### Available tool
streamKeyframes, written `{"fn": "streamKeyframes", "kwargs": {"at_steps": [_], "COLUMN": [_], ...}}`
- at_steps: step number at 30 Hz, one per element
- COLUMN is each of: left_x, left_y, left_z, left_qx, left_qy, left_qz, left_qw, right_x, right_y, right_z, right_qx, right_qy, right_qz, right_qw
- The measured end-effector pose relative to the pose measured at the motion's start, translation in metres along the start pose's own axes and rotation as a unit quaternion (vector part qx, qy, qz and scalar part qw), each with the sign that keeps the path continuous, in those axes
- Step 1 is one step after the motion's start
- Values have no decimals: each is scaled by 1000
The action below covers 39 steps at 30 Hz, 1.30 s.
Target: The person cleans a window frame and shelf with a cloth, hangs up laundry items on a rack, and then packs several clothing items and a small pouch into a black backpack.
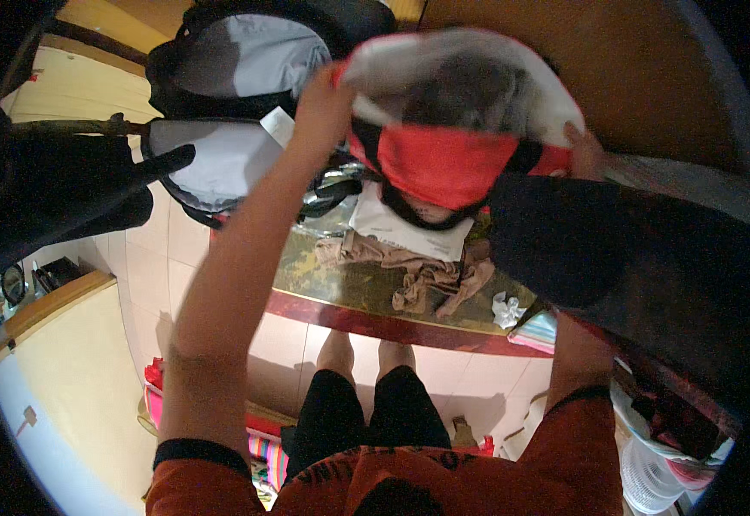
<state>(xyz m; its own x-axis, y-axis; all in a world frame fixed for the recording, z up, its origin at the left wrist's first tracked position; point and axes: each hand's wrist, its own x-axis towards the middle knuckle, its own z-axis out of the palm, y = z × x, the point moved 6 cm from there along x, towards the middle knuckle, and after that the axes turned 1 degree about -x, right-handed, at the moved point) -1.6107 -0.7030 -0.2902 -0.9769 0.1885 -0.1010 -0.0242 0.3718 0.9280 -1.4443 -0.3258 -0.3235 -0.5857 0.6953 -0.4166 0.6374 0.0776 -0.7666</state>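
Both my hands hold up a red, white and black fabric item [449, 155], blurred, perhaps a garment; its exact kind I cannot tell. My left hand [328, 97] grips its upper left edge. At its right edge, my right hand [584, 151] has hold of it, with the forearm hidden behind a dark shape. Below the item, a white package with writing [413, 235] lies on the table [310, 271], beside clear plastic packaging [329, 216]. Crumpled brown fabric [423, 277] spreads along the package's near side.
An open black suitcase or bag with grey lining [213, 161] stands at the upper left. Crumpled white paper [509, 309] and a striped cloth [536, 332] lie near the table's front right. A white plastic basket [649, 474] is at lower right. A large black shape crosses the right side.
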Motion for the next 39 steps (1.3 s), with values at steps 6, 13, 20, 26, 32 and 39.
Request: {"fn": "streamKeyframes", "kwargs": {"at_steps": [6, 13, 20, 26, 32, 39], "left_x": [96, 105, 62, -30, -154, -219], "left_y": [23, -15, -14, -28, -80, -251], "left_z": [44, 60, 26, -24, -9, 24], "left_qx": [-204, 154, 85, 27, 197, 345], "left_qy": [-272, -28, -80, -28, -81, -134], "left_qz": [12, 98, -21, 139, 242, 51], "left_qw": [940, 983, 993, 990, 947, 928], "right_x": [13, 37, -35, -174, -150, -161], "right_y": [4, 50, 61, 75, 118, 74], "right_z": [-19, 21, 38, 118, 192, 228], "right_qx": [246, 157, 197, -284, -413, -234], "right_qy": [-42, -69, -84, -49, -87, -19], "right_qz": [190, 75, -33, -360, -386, -387], "right_qw": [950, 982, 976, 887, 820, 892]}}
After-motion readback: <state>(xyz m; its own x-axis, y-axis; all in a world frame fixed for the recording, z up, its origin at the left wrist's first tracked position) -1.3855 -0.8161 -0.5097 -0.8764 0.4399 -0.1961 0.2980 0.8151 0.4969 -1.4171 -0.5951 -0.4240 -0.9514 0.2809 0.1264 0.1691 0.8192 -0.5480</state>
